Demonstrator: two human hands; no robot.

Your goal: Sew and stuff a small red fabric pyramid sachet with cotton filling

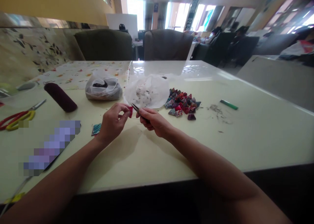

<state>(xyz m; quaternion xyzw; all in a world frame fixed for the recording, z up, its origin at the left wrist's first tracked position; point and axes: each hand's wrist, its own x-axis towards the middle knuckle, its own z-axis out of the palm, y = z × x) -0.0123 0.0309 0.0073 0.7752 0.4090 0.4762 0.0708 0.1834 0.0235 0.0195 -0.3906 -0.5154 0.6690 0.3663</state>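
Between thumb and fingers, my left hand (113, 121) pinches a small red fabric piece (130, 112) near the middle of the table. Just right of it, my right hand (153, 121) is closed around dark tweezers or small snips (135, 108), whose tips point at the red piece. Behind both hands lies a white plastic bag (149, 91) with white stuffing on it. A pile of small patterned fabric pieces (183, 102) sits to the right of that bag. Partly behind my left wrist is a teal patterned fabric square (96, 129).
At the left are red-and-yellow scissors (21, 117), a dark maroon roll (60, 98) and a blurred-out flat object (52, 148). A tied plastic bag (103, 88) stands farther back. Thread scraps (219, 112) and a green tool (229, 104) lie right. Chairs (168, 44) line the table's far edge.
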